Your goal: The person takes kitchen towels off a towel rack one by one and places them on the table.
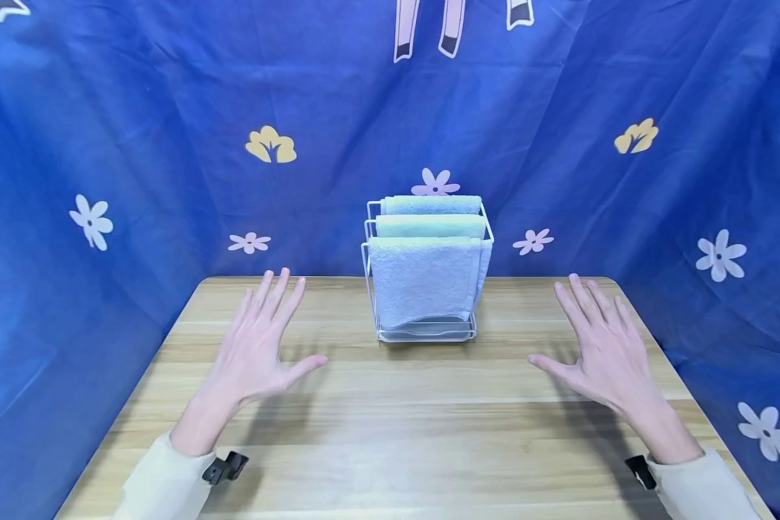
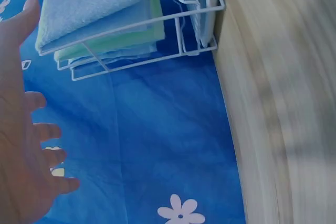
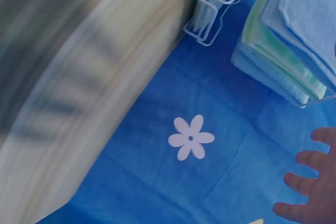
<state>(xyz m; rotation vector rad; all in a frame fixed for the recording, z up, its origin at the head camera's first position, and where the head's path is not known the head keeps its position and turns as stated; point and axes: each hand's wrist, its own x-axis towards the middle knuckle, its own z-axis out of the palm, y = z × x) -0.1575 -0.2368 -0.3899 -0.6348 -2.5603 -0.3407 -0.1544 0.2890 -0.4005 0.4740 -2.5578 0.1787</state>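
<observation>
A white wire rack (image 1: 370, 289) stands toward the back of the wooden table, with three small towels draped over its bars. The front towel (image 1: 422, 282) is light blue, the middle towel (image 1: 430, 226) mint green, and the rear towel (image 1: 432, 205) light blue. To the left of the rack, my left hand (image 1: 253, 354) is held over the table with fingers straight and spread. My right hand (image 1: 601, 350) is held the same way to the right of it. Both hands hold nothing and are apart from the rack, thumbs pointing inward.
The wooden table (image 1: 416, 448) has rounded back corners. A blue curtain (image 1: 338, 94) with flower prints hangs behind it and along both sides. A pale tray (image 1: 429, 332) sits in the bottom of the rack.
</observation>
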